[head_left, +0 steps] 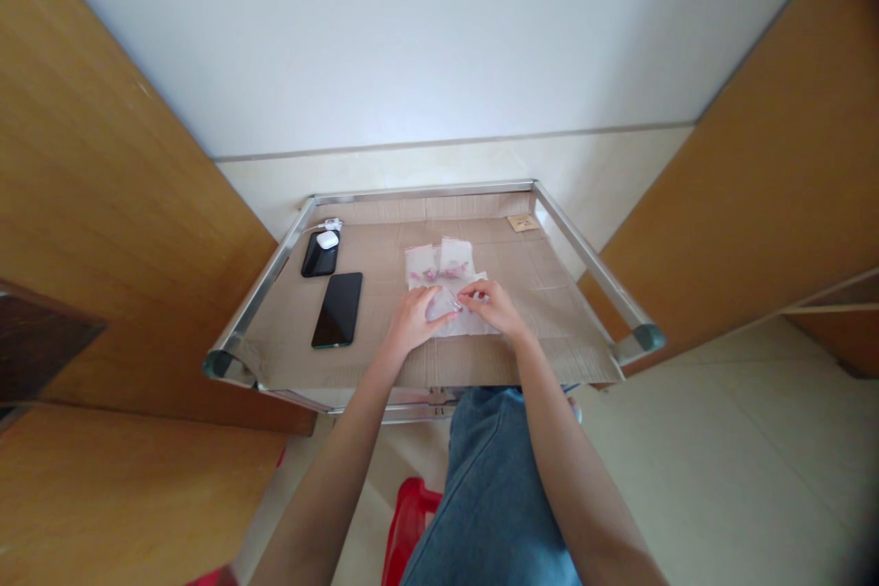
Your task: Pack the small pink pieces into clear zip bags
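Blue denim (491, 494) covers a leg at the near edge of a cardboard-lined counter (377, 247), beside a red stool (406, 522). Metal rails (591, 261) bound the counter's left, far and right sides; its near side has none. Plain cardboard runs from the middle to the right rail, and a narrower strip parts the work from a large black phone (337, 309). Thin, whitish, translucent plastic bags (457, 258), two showing pink bits, lie at center, just beyond and beneath the hands. On them, the left hand (412, 320) rests with thumb spread from fingers. The right hand (495, 307) draws its fingertips together near a small shiny piece (455, 303); whether they grip it cannot be told.
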